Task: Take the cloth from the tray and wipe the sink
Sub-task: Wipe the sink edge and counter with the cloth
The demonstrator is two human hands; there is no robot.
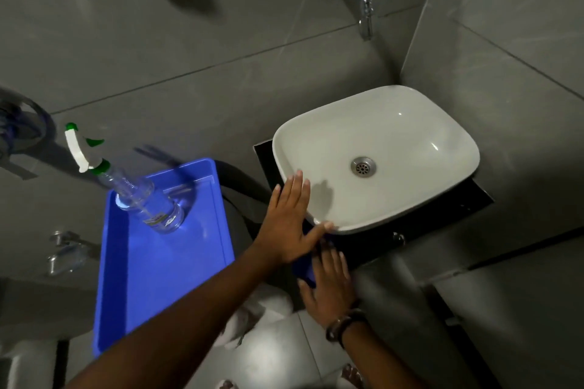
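Note:
The white sink (410, 123) sits on a dark counter at the right. A dark blue cloth (304, 270) hangs at the sink's front-left corner and is mostly hidden by my hands. My left hand (289, 224) lies flat over the cloth's upper part, with its fingers along the sink's left rim and its thumb on the front rim. My right hand (328, 287), with a band at the wrist, presses flat on the cloth's lower part just below. The blue tray (151, 268) stands to the left.
A clear spray bottle (148, 199) with a white and green trigger stands at the far end of the tray. A chrome tap (363, 3) juts from the grey tiled wall above the sink. Another small tap (63, 249) is at the lower left.

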